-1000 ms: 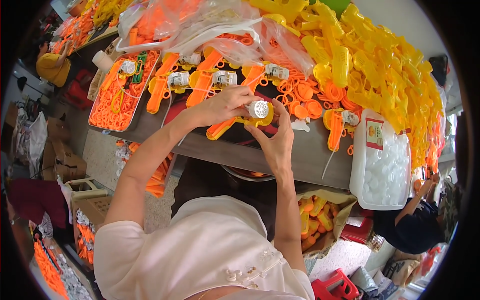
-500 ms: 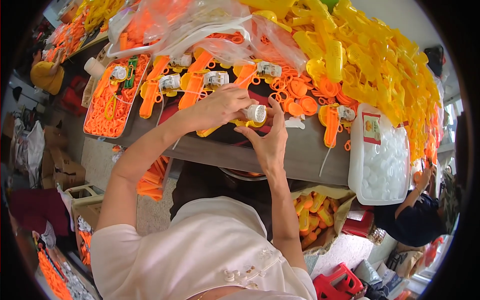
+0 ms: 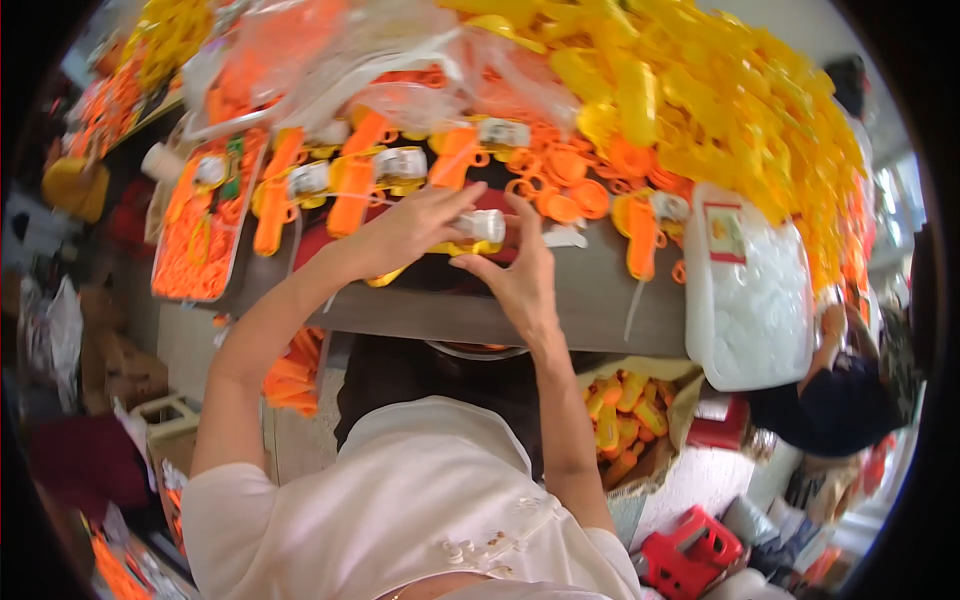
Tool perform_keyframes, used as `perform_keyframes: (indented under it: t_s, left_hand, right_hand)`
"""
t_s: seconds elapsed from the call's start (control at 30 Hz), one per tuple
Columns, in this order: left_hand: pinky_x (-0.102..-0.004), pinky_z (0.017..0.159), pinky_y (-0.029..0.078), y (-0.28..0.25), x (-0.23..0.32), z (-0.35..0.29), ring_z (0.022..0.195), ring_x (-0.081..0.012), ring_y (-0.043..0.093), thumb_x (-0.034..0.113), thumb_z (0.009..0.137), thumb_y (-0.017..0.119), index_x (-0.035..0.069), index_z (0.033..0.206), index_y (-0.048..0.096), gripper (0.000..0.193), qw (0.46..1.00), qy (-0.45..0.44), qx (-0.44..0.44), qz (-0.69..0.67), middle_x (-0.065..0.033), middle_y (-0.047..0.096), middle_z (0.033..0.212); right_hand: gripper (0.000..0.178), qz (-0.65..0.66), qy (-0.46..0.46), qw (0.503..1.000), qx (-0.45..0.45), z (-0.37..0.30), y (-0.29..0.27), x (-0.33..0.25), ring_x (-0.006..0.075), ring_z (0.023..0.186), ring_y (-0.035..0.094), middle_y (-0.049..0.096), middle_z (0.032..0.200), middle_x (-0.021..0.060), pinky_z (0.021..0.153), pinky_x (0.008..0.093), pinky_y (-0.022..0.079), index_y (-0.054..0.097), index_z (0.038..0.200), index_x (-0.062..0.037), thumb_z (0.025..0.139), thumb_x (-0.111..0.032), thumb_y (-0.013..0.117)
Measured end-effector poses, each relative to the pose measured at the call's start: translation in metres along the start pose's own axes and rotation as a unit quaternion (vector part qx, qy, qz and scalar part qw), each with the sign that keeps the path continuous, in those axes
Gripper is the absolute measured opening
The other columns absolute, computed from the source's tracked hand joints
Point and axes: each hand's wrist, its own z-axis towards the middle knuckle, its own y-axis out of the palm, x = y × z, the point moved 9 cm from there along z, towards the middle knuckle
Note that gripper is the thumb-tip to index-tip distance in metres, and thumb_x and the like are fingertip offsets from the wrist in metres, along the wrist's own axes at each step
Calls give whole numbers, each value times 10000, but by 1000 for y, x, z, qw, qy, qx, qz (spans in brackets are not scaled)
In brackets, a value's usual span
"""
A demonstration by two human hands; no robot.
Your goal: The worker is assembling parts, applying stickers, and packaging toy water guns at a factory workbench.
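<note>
Gripping yellow toy part (image 3: 470, 235) | both hands' fingers (image 3: 480, 262) clenched | grey table (image 3: 590, 290) cluttered

The left hand (image 3: 415, 228) covers most of the yellow toy part (image 3: 440, 250) it grips; only the part's white cylindrical end (image 3: 483, 226) and a yellow tip below the wrist show. The right hand (image 3: 520, 275) hides the part's right side. The far heap of yellow plastic pieces (image 3: 700, 110) is blurred and cut off by the top rim. The seated person (image 3: 840, 410) at right is cropped by the fisheye edge.
</note>
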Motion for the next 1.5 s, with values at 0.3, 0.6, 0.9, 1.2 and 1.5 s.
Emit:
perform_keyframes:
  t_s: [0.3, 0.6, 0.9, 1.2, 1.5]
  left_hand:
    - [-440, 1058, 339, 29, 24, -30, 1201, -257, 474, 199, 808, 706, 122, 1294, 582, 508, 954, 59, 102, 277, -51, 533, 1249]
    - [-424, 983, 388, 15, 15, -5, 1137, -277, 498, 137, 838, 682, 69, 1206, 605, 382, 956, 65, 240, 157, -68, 556, 1172]
    - [-422, 994, 381, -3, 4, -57, 1141, -301, 495, 76, 842, 648, 79, 1002, 635, 161, 938, -17, 286, 196, -72, 558, 1176]
    - [-439, 1021, 351, 12, 6, -59, 1165, -310, 475, 104, 870, 615, 55, 1136, 572, 274, 930, -42, 313, 188, -106, 530, 1225]
    - [-438, 1006, 307, -3, -4, -40, 1127, -276, 453, 206, 817, 715, 97, 1040, 611, 269, 938, -54, 274, 206, -77, 524, 1124]
  right_hand:
    - [236, -266, -40, 935, 233, -48, -108, 8, 242, 816, 641, 647, 905, 145, 754, 343, 513, 637, 1092, -29, 864, -75, 680]
    - [207, -549, 146, 780, 261, -27, -221, 56, 410, 817, 640, 661, 832, 220, 681, 494, 487, 626, 967, -37, 952, -222, 537]
    - [149, -242, -174, 953, 62, -59, -32, -34, 279, 971, 583, 623, 924, 85, 810, 371, 475, 638, 922, -37, 795, -16, 711]
    - [228, -373, -271, 884, 80, -48, 37, -31, 214, 920, 574, 660, 1026, 16, 774, 351, 417, 663, 1001, -68, 782, -63, 728]
    - [311, -441, -266, 856, 45, -45, 46, -25, 207, 943, 560, 630, 1064, -3, 791, 358, 409, 690, 1044, -85, 736, -43, 704]
